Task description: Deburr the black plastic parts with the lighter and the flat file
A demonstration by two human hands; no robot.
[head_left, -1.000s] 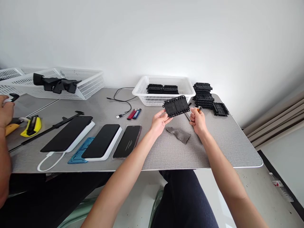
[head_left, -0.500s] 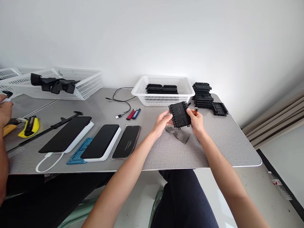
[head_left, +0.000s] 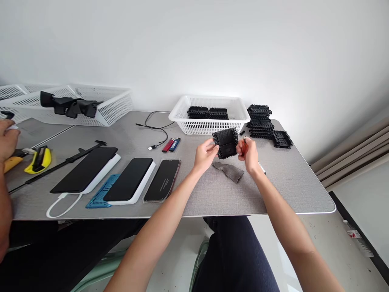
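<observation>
My left hand (head_left: pixel 206 155) grips a black plastic panel with toothed sides (head_left: pixel 226 143) by its left edge, tilted above the table. My right hand (head_left: pixel 249 155) is closed around a small orange-red tool with a dark end (head_left: pixel 244 147), close to the panel's right side. Its kind cannot be made out, as the fingers cover most of it. Below the hands, a crumpled grey cloth (head_left: pixel 229 171) lies on the table. A small white and dark object (head_left: pixel 261 168) shows beside my right wrist, partly hidden.
Behind the hands stands a white basket (head_left: pixel 212 127) holding similar black panels. More are stacked (head_left: pixel 260 121) at its right, one lying apart (head_left: pixel 282 139). Leftward are two lighters (head_left: pixel 171 144), a cable (head_left: pixel 158 128), phones (head_left: pixel 162 180) and a yellow cutter (head_left: pixel 39 159). A co-worker's hand (head_left: pixel 7 140) is far left.
My right hand has come off the panel and now holds the orange-red tool in a fist beside it. The panel has tilted up and shifted slightly left in my left hand.
</observation>
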